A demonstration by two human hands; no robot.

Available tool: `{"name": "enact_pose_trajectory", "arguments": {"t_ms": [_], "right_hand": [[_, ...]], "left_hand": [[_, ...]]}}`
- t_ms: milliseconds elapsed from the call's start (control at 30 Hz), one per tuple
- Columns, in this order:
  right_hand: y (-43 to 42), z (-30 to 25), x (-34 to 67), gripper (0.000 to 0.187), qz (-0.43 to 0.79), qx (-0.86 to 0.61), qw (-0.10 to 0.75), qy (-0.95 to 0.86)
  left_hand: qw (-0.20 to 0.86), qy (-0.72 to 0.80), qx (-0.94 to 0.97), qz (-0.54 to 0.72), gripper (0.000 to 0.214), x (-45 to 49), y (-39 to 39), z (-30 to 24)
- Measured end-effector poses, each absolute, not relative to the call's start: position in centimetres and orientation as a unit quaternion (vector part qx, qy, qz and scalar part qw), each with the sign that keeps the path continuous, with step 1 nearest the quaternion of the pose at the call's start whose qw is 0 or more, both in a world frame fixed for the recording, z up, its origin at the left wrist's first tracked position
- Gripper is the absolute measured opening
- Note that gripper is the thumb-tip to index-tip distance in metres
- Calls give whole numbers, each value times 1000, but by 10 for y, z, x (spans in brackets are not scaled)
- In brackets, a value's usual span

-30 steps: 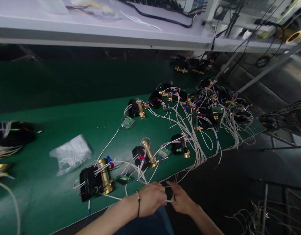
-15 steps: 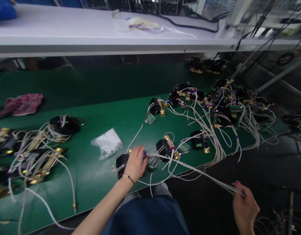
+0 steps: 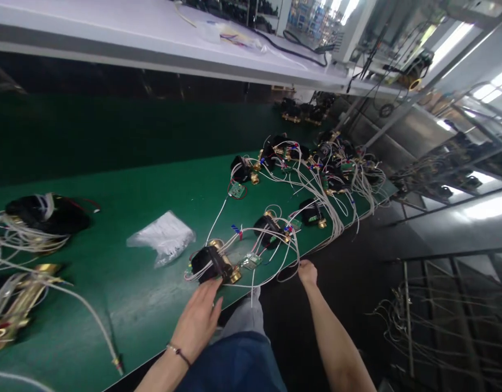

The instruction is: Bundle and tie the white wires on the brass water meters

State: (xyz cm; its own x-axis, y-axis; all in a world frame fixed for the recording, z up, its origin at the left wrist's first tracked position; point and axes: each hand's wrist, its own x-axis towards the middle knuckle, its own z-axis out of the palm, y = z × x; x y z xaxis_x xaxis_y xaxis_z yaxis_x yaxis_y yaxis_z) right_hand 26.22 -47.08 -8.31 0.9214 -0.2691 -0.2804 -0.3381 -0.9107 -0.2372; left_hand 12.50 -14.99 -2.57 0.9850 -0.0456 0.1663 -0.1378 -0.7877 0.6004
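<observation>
On the green bench near its front edge lies a black-and-brass valve unit with white wires and a small green circuit board. My left hand lies just in front of it, fingers stretched out, fingertips close to the black housing and holding nothing. At the bench's front edge, my right hand is closed around a bunch of white wires that loop back to the units. A second unit sits just behind.
A clear plastic bag lies left of the near unit. Several wired brass units crowd the right end, and more lie at the far left. A white shelf runs overhead. Wire racks stand at right.
My left hand has come off the near unit and drawn back towards me. My right hand has moved up and left from below the bench to its front edge, still with the wires.
</observation>
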Motion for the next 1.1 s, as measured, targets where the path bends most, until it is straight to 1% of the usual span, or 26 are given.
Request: {"name": "enact_pose_trajectory", "arguments": {"t_ms": [100, 133, 200, 233, 333, 367, 400, 467, 567, 600, 633, 700, 733, 800, 833, 900, 1000, 1067, 1100], "right_hand": [[-453, -84, 267, 43, 60, -972, 162, 162], [-448, -83, 268, 43, 53, -971, 176, 153], [-441, -80, 267, 30, 64, -966, 214, 132], [-438, -77, 264, 28, 80, -961, 237, 121], [-433, -65, 247, 44, 130, -939, 308, 84], [-432, -58, 240, 45, 142, -931, 329, 70], [-429, -51, 234, 45, 150, -924, 347, 58], [-423, -33, 225, 38, 169, -905, 388, 37], [-412, -3, 223, 26, 235, -850, 472, -12], [-409, 6, 224, 22, 254, -834, 488, -43], [-409, 12, 224, 17, 263, -829, 488, -76], [-412, 16, 223, 10, 255, -844, 453, -133], [-417, 13, 221, 8, 251, -855, 429, -147], [-434, -1, 214, 9, 255, -880, 383, -121], [-445, -10, 210, 11, 259, -891, 362, -88], [-475, -26, 200, 16, 248, -914, 320, -9], [-530, -29, 186, 30, 196, -936, 278, 86], [-566, -11, 179, 43, 119, -948, 250, 155], [-583, 3, 176, 47, 42, -951, 232, 201]], "left_hand": [[334, -30, 941, 49, 37, 103, -142, -29], [343, -25, 938, 39, 36, 99, -142, -29], [366, -21, 930, 9, 35, 96, -149, -24], [382, -19, 924, -10, 34, 97, -154, -20], [445, -3, 891, -83, 32, 108, -178, -11], [474, 5, 873, -110, 32, 115, -188, -9], [507, 13, 851, -136, 32, 123, -199, -8], [577, 39, 798, -168, 34, 144, -223, -8], [673, 85, 715, -166, 37, 182, -259, -5], [702, 96, 685, -168, 37, 194, -271, -2], [730, 108, 652, -175, 37, 206, -281, 2], [780, 128, 581, -194, 33, 223, -296, 14], [804, 141, 542, -199, 29, 230, -300, 22], [851, 169, 455, -203, 20, 239, -302, 37], [874, 183, 402, -204, 17, 242, -299, 44], [914, 195, 284, -213, 21, 248, -287, 56], [953, 177, 126, -211, 28, 256, -262, 64], [962, 172, 66, -201, 28, 260, -249, 65], [963, 174, 50, -198, 28, 262, -245, 65]]}}
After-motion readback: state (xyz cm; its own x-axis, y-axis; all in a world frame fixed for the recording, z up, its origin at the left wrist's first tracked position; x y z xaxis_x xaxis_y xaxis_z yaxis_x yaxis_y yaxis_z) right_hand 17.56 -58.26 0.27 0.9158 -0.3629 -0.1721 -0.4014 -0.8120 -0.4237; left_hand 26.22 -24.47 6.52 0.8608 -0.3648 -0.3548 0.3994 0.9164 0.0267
